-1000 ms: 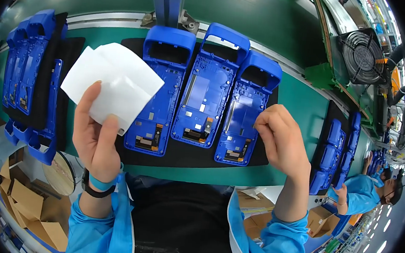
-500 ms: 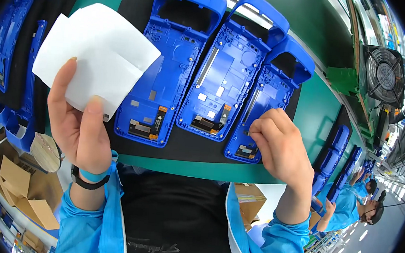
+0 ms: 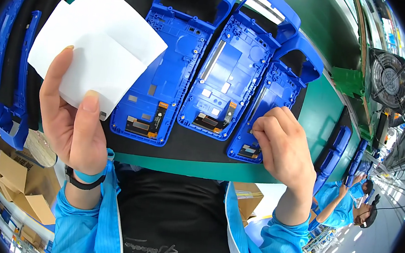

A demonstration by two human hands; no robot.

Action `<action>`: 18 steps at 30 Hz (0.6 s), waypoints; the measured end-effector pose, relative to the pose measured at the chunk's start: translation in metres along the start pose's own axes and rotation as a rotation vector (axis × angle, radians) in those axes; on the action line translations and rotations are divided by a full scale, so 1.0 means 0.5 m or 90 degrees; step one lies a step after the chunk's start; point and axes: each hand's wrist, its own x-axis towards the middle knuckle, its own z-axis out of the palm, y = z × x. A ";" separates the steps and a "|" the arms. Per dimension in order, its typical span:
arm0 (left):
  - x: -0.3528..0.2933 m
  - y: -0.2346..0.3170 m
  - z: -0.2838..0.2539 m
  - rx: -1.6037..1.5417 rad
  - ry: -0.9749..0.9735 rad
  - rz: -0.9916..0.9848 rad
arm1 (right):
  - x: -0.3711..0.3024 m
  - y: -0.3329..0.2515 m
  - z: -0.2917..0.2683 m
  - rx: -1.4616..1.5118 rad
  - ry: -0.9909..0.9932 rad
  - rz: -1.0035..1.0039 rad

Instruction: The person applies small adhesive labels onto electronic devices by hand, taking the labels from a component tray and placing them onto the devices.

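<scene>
My left hand (image 3: 74, 127) grips a small stack of white paper sheets (image 3: 98, 54) between thumb and fingers, with a tiny dark grey piece (image 3: 102, 116) at the stack's lower edge. Over the lower part of the right blue plastic housing (image 3: 268, 101), my right hand (image 3: 285, 146) is closed in a pinch; what lies between its fingertips is too small to make out. To the left lie a middle blue housing (image 3: 240, 57) and a left blue housing (image 3: 182, 52), partly covered by the paper. Flat flex cables and grey pads show inside them.
The housings lie on a black mat (image 3: 196, 147) over a green bench (image 3: 179, 167). More blue housings (image 3: 1, 56) stand at the far left, and others (image 3: 333, 152) at the right. A fan (image 3: 389, 81) is at the right. Cardboard boxes (image 3: 19, 178) sit below left; a co-worker (image 3: 340, 201) is at far right.
My left hand and the paper have moved slightly up and to the left. My right hand stays pinched over the right housing. The view has shifted a little.
</scene>
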 end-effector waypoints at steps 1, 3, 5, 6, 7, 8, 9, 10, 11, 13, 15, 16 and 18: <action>-0.001 -0.001 -0.002 0.001 0.000 -0.001 | 0.000 -0.001 0.000 -0.004 -0.001 0.000; -0.002 -0.006 -0.005 0.004 -0.002 0.005 | -0.001 -0.003 0.002 -0.011 0.001 0.003; -0.002 -0.005 -0.006 0.006 -0.008 0.005 | -0.002 -0.005 0.006 -0.020 0.003 0.007; -0.002 -0.004 -0.005 0.007 -0.016 0.006 | -0.004 -0.006 0.008 -0.027 0.014 0.007; -0.001 -0.004 -0.005 0.006 -0.016 0.005 | -0.005 -0.006 0.010 -0.034 0.026 0.006; -0.001 -0.005 -0.005 0.010 -0.020 0.005 | -0.006 -0.003 0.011 -0.035 0.025 0.006; -0.001 -0.004 -0.005 0.013 -0.024 0.003 | -0.009 -0.001 0.013 -0.019 0.054 0.004; 0.000 -0.002 -0.001 0.013 -0.025 0.002 | -0.011 0.001 0.016 -0.004 0.083 0.002; 0.000 0.002 0.007 0.015 0.002 -0.008 | -0.013 0.004 0.018 -0.003 0.081 0.002; 0.002 0.006 0.009 0.016 0.030 -0.019 | -0.016 0.008 0.022 0.000 0.095 -0.012; 0.001 0.008 0.006 0.002 0.012 -0.032 | -0.021 0.009 0.027 -0.003 0.105 -0.006; 0.002 0.007 0.006 0.002 0.013 -0.033 | -0.024 0.009 0.029 -0.005 0.116 0.000; 0.002 0.006 0.009 0.002 0.019 -0.024 | -0.038 0.010 0.031 0.001 0.135 0.010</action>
